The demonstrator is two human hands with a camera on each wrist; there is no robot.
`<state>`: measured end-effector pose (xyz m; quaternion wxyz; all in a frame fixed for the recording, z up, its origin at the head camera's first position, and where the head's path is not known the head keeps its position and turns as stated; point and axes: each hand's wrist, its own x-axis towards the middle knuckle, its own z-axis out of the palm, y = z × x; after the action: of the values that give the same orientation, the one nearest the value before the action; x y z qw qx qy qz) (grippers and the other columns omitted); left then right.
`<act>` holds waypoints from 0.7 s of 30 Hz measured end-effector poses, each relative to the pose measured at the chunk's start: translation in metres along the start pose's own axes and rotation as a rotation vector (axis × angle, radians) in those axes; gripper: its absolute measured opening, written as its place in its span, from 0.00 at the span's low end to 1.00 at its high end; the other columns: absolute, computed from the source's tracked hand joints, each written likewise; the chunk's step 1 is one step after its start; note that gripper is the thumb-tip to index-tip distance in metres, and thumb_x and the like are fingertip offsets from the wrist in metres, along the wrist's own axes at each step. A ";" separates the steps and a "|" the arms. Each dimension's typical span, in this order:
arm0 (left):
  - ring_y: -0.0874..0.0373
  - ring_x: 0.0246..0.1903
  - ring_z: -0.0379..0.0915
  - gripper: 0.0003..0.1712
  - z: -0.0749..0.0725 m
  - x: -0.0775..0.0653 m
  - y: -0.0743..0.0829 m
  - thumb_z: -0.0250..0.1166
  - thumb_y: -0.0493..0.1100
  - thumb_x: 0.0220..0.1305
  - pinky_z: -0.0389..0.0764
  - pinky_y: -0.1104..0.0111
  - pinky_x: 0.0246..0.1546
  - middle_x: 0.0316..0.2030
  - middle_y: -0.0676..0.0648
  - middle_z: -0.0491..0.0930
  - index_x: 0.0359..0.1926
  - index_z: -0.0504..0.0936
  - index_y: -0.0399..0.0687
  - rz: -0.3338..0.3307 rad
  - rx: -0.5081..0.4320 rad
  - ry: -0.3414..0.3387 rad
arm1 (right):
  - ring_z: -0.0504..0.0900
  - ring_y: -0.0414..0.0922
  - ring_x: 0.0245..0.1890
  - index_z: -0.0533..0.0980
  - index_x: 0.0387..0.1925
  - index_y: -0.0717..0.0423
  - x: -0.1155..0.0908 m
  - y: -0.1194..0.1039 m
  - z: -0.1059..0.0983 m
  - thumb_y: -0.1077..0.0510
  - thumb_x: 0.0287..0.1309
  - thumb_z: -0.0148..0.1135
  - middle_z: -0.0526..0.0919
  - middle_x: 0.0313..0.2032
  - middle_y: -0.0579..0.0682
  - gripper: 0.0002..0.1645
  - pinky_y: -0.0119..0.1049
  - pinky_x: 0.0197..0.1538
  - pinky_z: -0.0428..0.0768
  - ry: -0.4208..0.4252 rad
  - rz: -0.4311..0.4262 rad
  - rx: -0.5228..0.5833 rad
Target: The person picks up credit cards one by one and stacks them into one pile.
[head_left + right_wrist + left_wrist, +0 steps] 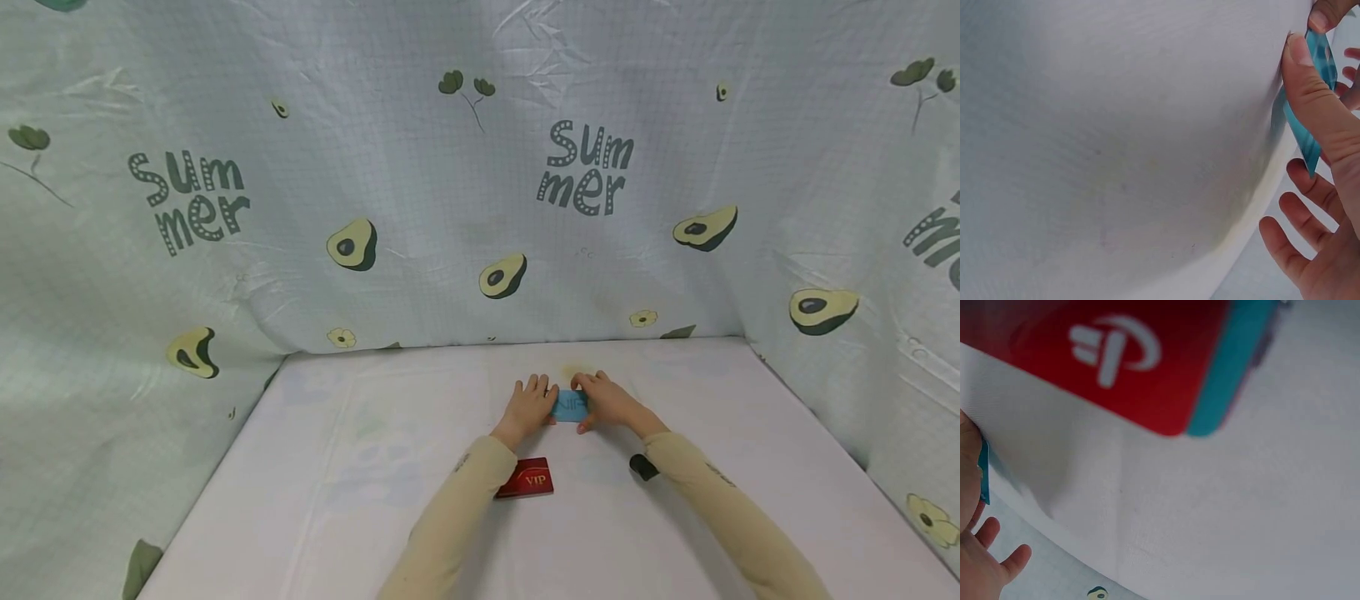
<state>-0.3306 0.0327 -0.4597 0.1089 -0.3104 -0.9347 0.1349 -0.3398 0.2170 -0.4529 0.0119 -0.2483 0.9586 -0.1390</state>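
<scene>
A light-blue card with dark lettering lies between the two hands, near the far side of the table. My left hand pinches its left end between thumb and index finger, the other fingers spread forward. At the opposite end, my right hand holds the card with thumb and fingers around its edge. Seen from the right wrist, the blue card stands edge-on behind the right thumb, bent a little, with the left thumb at its upper end.
A red VIP card lies nearer on the white table, partly behind the left sleeve. In the left wrist view, teal shows under a red card. A small black object is beside the right sleeve. A printed curtain encloses the table.
</scene>
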 end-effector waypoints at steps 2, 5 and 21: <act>0.57 0.51 0.61 0.33 0.000 0.000 0.000 0.53 0.63 0.56 0.69 0.62 0.49 0.52 0.49 0.66 0.59 0.65 0.54 0.002 0.021 0.003 | 0.67 0.47 0.36 0.65 0.43 0.55 0.000 -0.002 -0.002 0.48 0.26 0.76 0.76 0.39 0.56 0.40 0.42 0.39 0.70 0.015 -0.010 -0.022; 0.57 0.53 0.61 0.33 -0.001 0.000 -0.001 0.52 0.63 0.57 0.68 0.61 0.50 0.53 0.49 0.67 0.60 0.64 0.54 0.004 0.039 -0.010 | 0.67 0.47 0.37 0.66 0.43 0.55 -0.001 -0.005 -0.003 0.47 0.26 0.76 0.75 0.39 0.55 0.40 0.43 0.39 0.71 0.031 -0.020 -0.068; 0.59 0.57 0.59 0.35 -0.003 -0.007 -0.006 0.45 0.65 0.59 0.63 0.58 0.57 0.55 0.53 0.69 0.63 0.61 0.54 0.074 0.150 -0.036 | 0.68 0.46 0.35 0.69 0.40 0.55 -0.006 -0.005 0.002 0.43 0.33 0.72 0.74 0.36 0.52 0.34 0.41 0.34 0.73 0.103 -0.082 -0.202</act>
<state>-0.3273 0.0246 -0.4554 0.1100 -0.3334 -0.9116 0.2140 -0.3323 0.2151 -0.4533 -0.0680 -0.2798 0.9561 -0.0545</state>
